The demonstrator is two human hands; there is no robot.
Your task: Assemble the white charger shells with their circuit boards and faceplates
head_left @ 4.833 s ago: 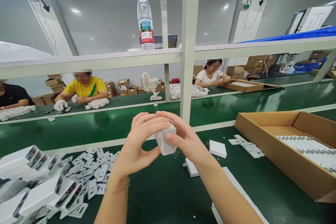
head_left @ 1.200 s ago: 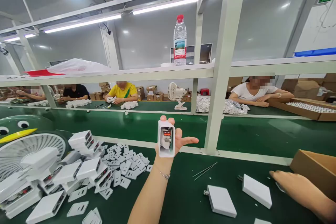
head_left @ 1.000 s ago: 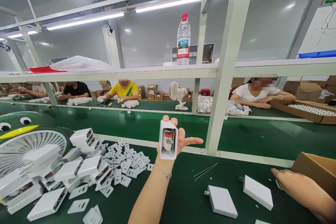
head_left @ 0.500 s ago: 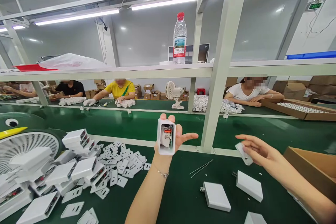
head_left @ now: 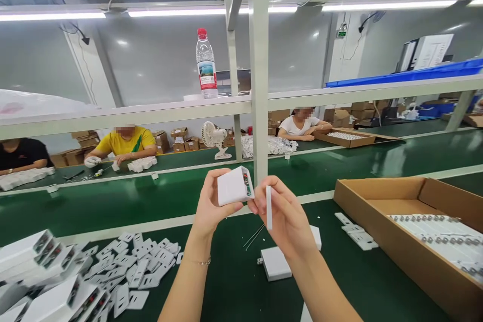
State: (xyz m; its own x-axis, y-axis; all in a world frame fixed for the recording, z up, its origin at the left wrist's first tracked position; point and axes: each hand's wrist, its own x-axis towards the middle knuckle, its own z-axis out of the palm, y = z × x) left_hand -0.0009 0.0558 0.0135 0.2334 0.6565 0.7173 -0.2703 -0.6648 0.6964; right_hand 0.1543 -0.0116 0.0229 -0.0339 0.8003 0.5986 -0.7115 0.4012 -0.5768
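My left hand (head_left: 212,201) is closed round a white charger housing (head_left: 233,187), whose open end faces right and shows a green circuit board inside. Between the fingers of my right hand (head_left: 285,211) is a thin white end plate (head_left: 269,207), held upright and seen edge-on. The right fingertips are close by the housing's open end; whether they touch it I cannot tell. Beneath my right hand a closed white charger (head_left: 276,264) with prongs lies on the green bench, and tweezers (head_left: 253,237) lie behind it.
Loose end plates (head_left: 141,266) and stacked open housings (head_left: 64,297) cover the bench at left. At right stands a cardboard box (head_left: 381,241) holding rows of chargers, with several plates (head_left: 355,231) beside it. A shelf post (head_left: 258,70) rises ahead; co-workers sit across the green belt (head_left: 181,188).
My view has turned right, bringing the cardboard box into sight. Both hands have come together, the housing has turned so its open end faces right, and the right hand's plate is now edge-on.
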